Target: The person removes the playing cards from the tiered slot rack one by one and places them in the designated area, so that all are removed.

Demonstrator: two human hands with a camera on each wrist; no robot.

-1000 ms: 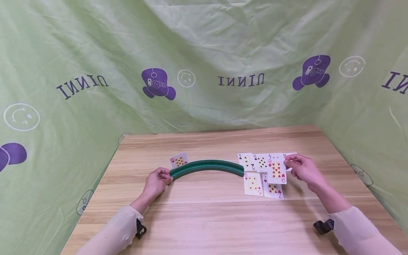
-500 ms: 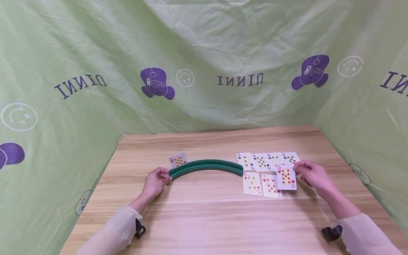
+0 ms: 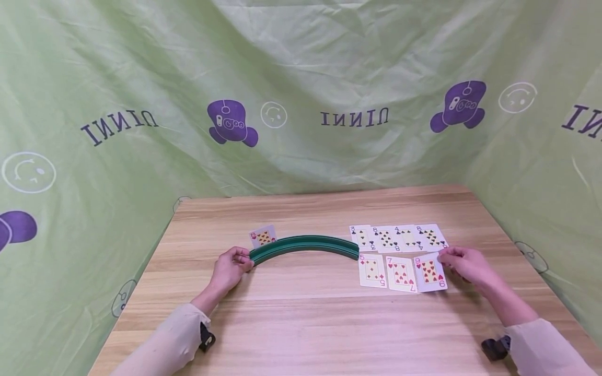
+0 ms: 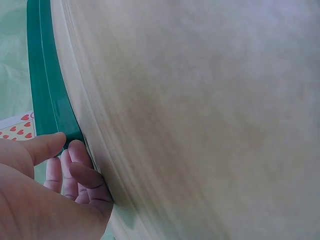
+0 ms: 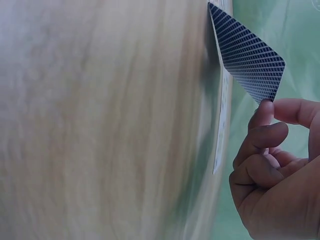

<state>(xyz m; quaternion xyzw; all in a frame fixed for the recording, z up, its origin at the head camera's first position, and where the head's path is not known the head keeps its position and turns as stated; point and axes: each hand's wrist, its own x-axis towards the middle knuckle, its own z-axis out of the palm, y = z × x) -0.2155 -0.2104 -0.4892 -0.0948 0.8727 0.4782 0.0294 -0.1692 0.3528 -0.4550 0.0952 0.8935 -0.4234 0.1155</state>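
At the left end of a curved green card holder [image 3: 304, 243], my left hand [image 3: 229, 270] grips its tip between thumb and fingers. My right hand [image 3: 467, 266] pinches the upper right corner of a nine of hearts [image 3: 429, 274]. The right wrist view shows that card's dark patterned back [image 5: 252, 57], tilted up from the table. Left of it lie a seven of hearts [image 3: 401, 274] and a five of diamonds [image 3: 373, 271], face up. A hearts card [image 3: 264, 236] shows behind the holder's left part; its lower edge is hidden.
Above the red cards, a row of several black-suit cards [image 3: 385, 239] lies face up near the holder's right end. The wooden table [image 3: 301, 324] ends at a green printed curtain [image 3: 301, 167] behind and at both sides.
My right hand has carried the nine of hearts right and down, from over the seven and the upper row to beside the seven. My left hand and the holder stay put.
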